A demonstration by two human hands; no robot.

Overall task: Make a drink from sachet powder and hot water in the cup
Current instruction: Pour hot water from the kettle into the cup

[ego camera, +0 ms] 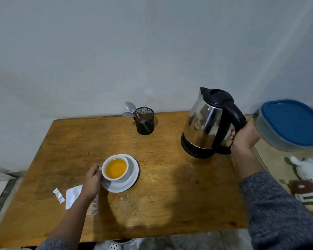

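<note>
Left hand (92, 179) pinches the handle of the white cup (115, 168), orange-filled, on its saucer (132, 179); right hand (243, 137) grips the kettle (204, 123).

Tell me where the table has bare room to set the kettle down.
Bare: the middle between cup and kettle, and the near edge of the table. Crowded: the left beside the sachet and torn strip, and back by the holder.
</note>
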